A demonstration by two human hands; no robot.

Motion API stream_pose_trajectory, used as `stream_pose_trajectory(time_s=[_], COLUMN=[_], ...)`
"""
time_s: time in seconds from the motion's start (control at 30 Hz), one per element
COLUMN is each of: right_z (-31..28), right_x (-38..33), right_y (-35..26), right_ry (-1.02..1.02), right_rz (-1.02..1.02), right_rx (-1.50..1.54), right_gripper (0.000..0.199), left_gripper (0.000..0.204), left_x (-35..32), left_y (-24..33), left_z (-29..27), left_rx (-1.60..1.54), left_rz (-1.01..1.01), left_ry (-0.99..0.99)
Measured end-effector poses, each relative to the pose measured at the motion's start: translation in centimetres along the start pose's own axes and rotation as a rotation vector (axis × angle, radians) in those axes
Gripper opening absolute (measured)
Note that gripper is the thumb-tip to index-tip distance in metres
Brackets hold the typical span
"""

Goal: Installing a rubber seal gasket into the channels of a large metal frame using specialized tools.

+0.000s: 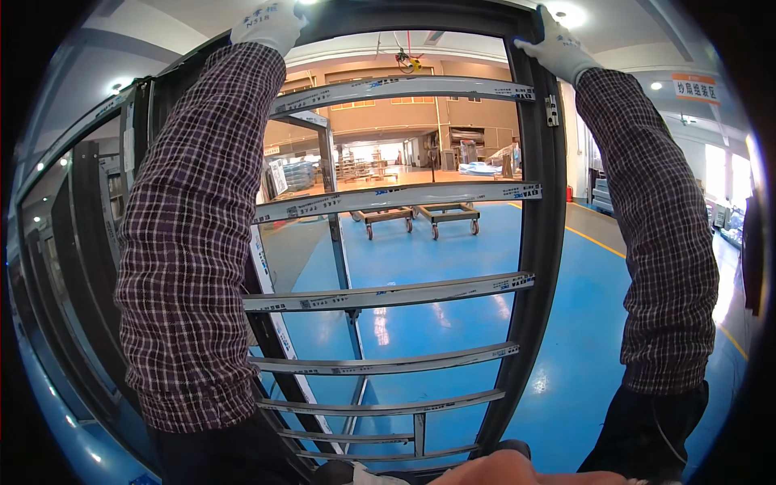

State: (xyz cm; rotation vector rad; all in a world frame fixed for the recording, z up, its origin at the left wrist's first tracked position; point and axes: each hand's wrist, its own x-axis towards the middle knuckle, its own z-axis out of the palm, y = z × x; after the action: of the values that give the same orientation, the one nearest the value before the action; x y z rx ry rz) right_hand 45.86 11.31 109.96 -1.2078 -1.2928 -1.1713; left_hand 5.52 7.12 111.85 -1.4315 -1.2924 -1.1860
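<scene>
While both forearms, clad in checked sleeves point(190, 234), are raised well apart, a dark frame point(546, 238) is held upright just ahead. Its upper left corner is gripped by the left hand point(271, 26), white-gloved and bent over, its fingertips hidden. The right upright is gripped near the top by the right hand point(559, 50), also gloved, with the thumb parted from the fingers around the edge; how tightly either hand is closed cannot be told. The frame is spanned from left to right by pale crossbars point(388, 292), on which printed film is seen, and a small metal hinge point(552, 111) is fixed to the right upright below the right hand. More dark frames point(87, 194) are stood upright to the left. Beyond, a glossy blue floor point(598, 291) is crossed by a yellow line point(596, 241). Farther off, low wheeled carts point(447, 215) are seen through the opening, a red extinguisher point(569, 194) is placed to the right, and a yellow hoist point(409, 62) is hung high before a tan wall point(368, 121).
</scene>
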Motion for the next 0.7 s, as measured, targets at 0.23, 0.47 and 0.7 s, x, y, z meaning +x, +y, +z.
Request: stream_pose_trajectory(time_s=[0.23,0.47,0.7], right_z=[3.6,6.8,7.4], right_x=[4.8,7.4,8.4], right_y=[3.8,7.0,7.2], right_ry=[0.827,1.652,2.154], right_rz=[-0.085,-0.174,-0.237], right_rx=[-0.746,-1.535,-2.002], right_gripper=[0.078,0.078,0.079], left_gripper=[0.028,0.023,0.020], left_x=[0.0,8.5,14.2], left_y=[1.6,-3.6,-9.0], left_z=[0.1,9.8,14.5], left_rx=[0.377,1.544,2.405], left_rz=[0.094,-0.164,-0.572], left_ry=[0.041,1.208,2.222])
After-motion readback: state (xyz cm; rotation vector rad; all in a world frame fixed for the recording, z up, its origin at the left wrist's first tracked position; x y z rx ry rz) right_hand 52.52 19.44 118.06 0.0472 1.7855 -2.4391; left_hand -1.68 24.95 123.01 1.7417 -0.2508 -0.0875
